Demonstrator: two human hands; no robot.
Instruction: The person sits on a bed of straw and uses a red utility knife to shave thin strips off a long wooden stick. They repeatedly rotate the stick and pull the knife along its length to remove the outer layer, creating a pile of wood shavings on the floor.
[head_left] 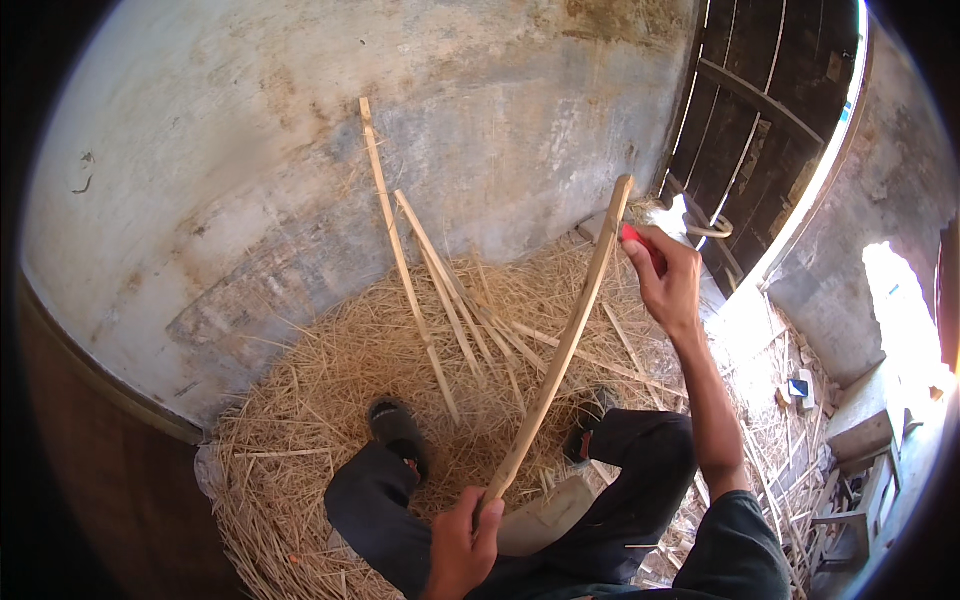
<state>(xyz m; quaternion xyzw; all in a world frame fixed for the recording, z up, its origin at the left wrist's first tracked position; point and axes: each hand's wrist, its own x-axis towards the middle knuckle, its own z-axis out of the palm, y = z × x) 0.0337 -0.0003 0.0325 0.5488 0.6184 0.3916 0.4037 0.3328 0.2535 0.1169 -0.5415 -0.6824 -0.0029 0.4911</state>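
Note:
A long, pale wooden stick [560, 365] slants up from my lap toward the upper right. Its lower end is gripped by my left hand [465, 540], fingers wrapped round it and thumb along the top. Near the upper end, my right hand [668, 275] is closed on a small red tool [630, 235] pressed against or close beside the stick's right side. Most of that tool is hidden in the fingers, and no blade can be made out. My knees are bent on either side of the stick.
Dry straw-like shavings [300, 400] cover the floor round my sandalled feet. Several wooden strips lean on the stained wall [250, 180], one long strip [400, 250] among them. A dark plank door [750, 130] stands at the upper right; a small white-and-blue object [800, 388] lies below it.

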